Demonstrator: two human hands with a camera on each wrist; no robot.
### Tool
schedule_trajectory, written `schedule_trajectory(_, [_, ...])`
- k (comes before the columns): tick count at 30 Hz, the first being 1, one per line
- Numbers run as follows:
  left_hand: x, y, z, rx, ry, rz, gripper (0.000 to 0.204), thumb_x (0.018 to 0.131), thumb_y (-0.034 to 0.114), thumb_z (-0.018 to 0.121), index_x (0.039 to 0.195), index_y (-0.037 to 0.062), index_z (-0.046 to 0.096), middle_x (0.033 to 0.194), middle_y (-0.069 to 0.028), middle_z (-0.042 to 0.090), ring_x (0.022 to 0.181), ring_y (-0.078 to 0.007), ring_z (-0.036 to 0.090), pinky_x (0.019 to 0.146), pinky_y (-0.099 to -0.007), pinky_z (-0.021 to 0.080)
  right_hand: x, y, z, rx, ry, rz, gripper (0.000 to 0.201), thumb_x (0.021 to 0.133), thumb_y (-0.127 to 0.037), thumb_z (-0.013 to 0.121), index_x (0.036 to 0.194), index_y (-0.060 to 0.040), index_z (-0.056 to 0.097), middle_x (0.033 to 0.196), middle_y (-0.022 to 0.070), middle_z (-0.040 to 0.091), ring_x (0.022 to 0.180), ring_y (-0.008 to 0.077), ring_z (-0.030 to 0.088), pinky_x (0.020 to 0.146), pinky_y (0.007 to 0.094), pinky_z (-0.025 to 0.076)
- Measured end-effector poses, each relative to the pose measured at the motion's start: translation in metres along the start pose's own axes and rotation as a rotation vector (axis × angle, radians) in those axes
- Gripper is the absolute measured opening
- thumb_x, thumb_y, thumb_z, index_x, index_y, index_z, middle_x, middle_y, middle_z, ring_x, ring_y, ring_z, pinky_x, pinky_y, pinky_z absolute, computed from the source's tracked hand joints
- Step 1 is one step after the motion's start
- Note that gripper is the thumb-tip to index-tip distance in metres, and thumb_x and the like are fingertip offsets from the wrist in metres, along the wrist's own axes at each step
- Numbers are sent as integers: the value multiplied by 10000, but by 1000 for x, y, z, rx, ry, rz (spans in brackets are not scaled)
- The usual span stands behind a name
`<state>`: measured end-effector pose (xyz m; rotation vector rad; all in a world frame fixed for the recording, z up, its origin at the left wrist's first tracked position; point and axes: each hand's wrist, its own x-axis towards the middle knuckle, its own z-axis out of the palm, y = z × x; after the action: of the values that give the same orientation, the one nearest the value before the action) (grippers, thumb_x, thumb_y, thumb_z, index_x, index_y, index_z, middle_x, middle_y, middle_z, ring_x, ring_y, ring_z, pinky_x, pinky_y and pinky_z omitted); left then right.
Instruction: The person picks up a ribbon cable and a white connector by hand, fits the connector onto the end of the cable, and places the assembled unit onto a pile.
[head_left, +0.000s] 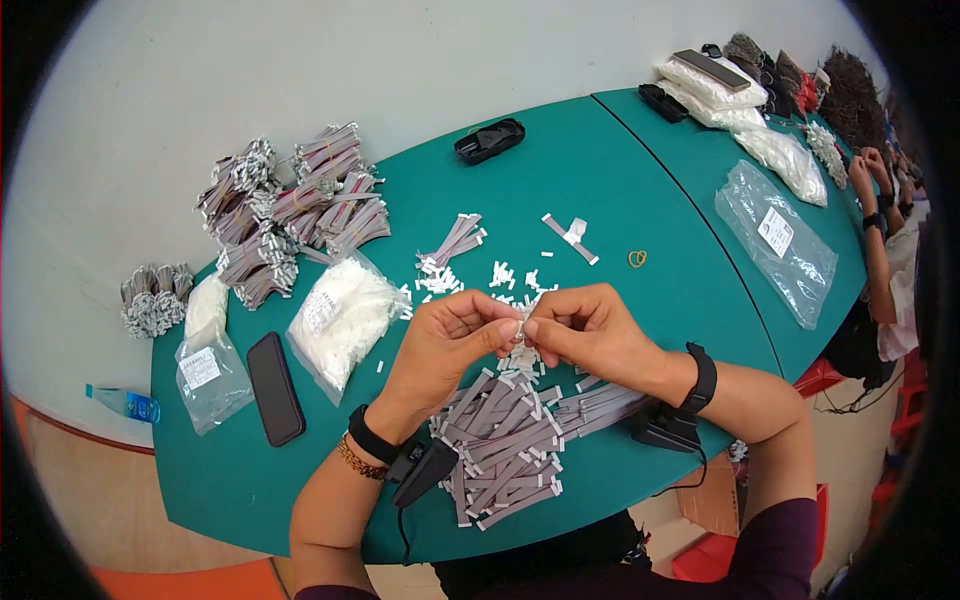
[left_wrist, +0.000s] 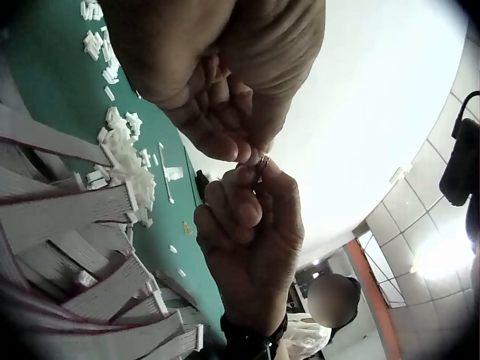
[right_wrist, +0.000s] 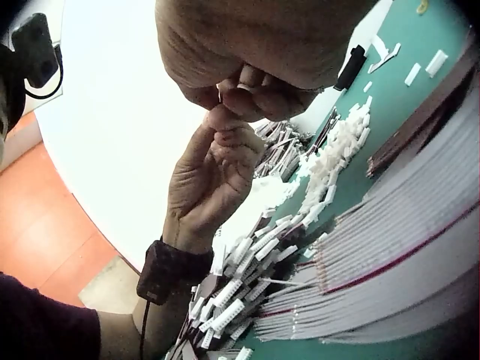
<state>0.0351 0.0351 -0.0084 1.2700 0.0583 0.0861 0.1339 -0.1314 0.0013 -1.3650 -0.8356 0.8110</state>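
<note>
Nearest the camera, at the near edge of the green desk (head_left: 330, 500), lies a loose heap of flat grey ribbon cables with white end connectors (head_left: 505, 450). A sheaf of straight grey ribbon cables (head_left: 600, 410) lies beside its right side, partly under the right forearm.

Above the heap, the left hand (head_left: 440, 345) and the right hand (head_left: 605, 335) meet fingertip to fingertip. Each has thumb and fingers closed in a pinch, with almost no gap, on a small thin piece (left_wrist: 262, 165) mostly hidden between them; what it is cannot be told. Small white plastic connectors (head_left: 440, 283) lie scattered below and beyond the hands.

Toward the desk's left edge are a clear bag of white pieces (head_left: 345, 315) and a dark flat phone (head_left: 276, 388). Beyond that bag, bundled grey ribbon cables (head_left: 300, 200) are piled by the far left edge. A black open plastic case (head_left: 489, 141) sits near the far edge, and a yellowish rubber band (head_left: 637, 259) lies right of the white connectors.
</note>
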Motion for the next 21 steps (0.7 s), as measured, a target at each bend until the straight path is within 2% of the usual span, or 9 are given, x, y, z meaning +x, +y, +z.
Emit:
schedule_trajectory(12, [0,2,0,-2,-3,-36,122,828,57,637,919,-10,589,847,-82,637,723,-109,575,669,-230,467,0,0,1,1,2,11,251,878,-148,572,665,-16,570,558,-11,529,521,12,452,459,192,317])
schedule_trajectory(15, [-1,0,0,52,4,5,117,833,49,632,925,-19,609,830,-62,640,701,-76,554,648,-205,452,-1,1,1,-6,-1,8,259,878,-154,573,657,-18,567,556,-10,530,518,16,455,459,194,320])
schedule_trajectory(21, [0,-1,1,63,36,11,113,831,48,635,913,-24,608,819,-64,640,698,-79,559,641,-207,454,0,1,1,-3,11,9,243,876,-152,569,674,-17,568,556,-13,528,515,17,451,457,194,318])
